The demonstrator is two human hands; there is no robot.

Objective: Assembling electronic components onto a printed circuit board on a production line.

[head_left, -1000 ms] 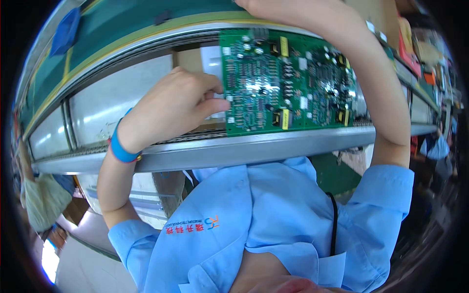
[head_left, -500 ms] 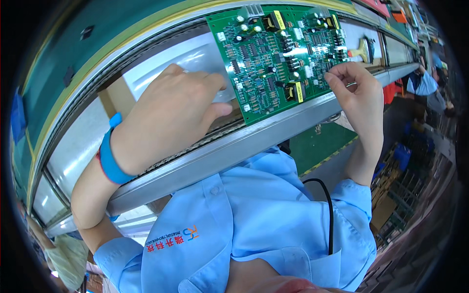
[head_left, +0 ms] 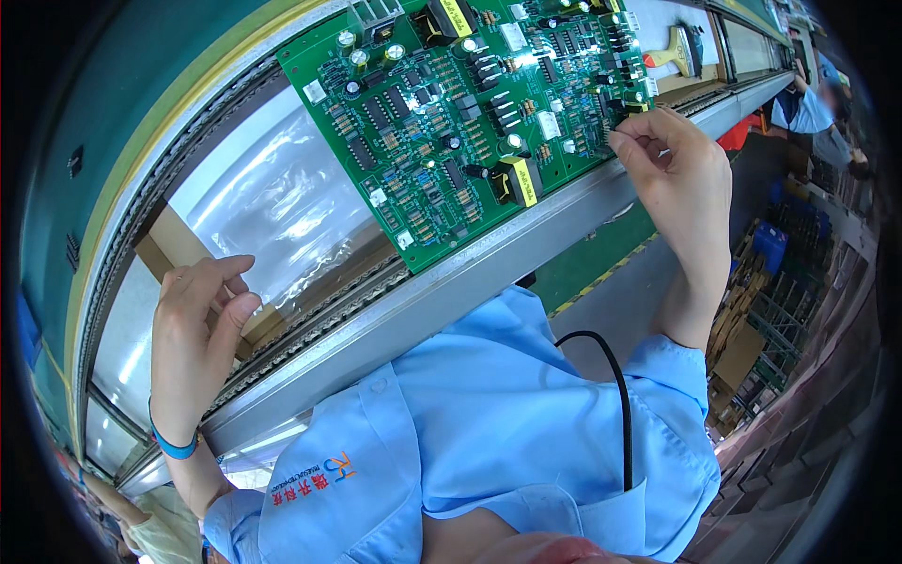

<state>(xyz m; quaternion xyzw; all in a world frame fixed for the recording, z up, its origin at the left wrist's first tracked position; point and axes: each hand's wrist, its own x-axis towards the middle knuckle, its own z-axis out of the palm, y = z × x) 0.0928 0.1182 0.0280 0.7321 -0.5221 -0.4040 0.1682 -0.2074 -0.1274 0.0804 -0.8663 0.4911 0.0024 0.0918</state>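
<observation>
A large green circuit board (head_left: 442,193) lies across the two rails of a conveyor line. It is crowded with black chips, capacitors, white connectors and yellow-labelled transformers (head_left: 521,180). My right hand (head_left: 678,169) is at the board's near right corner, thumb and forefinger pinched together. Whatever sits between those fingertips, if anything, is hidden. Left of the board, my left hand (head_left: 197,324) hovers over the near rail, apart from the board. Its fingers are bent, with a gap between thumb and forefinger and nothing visible in it. A blue band (head_left: 174,446) circles that wrist.
Clear plastic (head_left: 282,202) and a cardboard box (head_left: 174,240) lie between the rails, left of the board. A brush (head_left: 678,54) with a yellowish handle lies beyond its right end. Small black parts (head_left: 75,162) rest on the green surface at far left. Another person (head_left: 808,108) is at far right.
My left hand has moved left and nearer to me, away from the board. The board now appears larger and farther left as the view shifted. My right hand keeps its pinch at the corner.
</observation>
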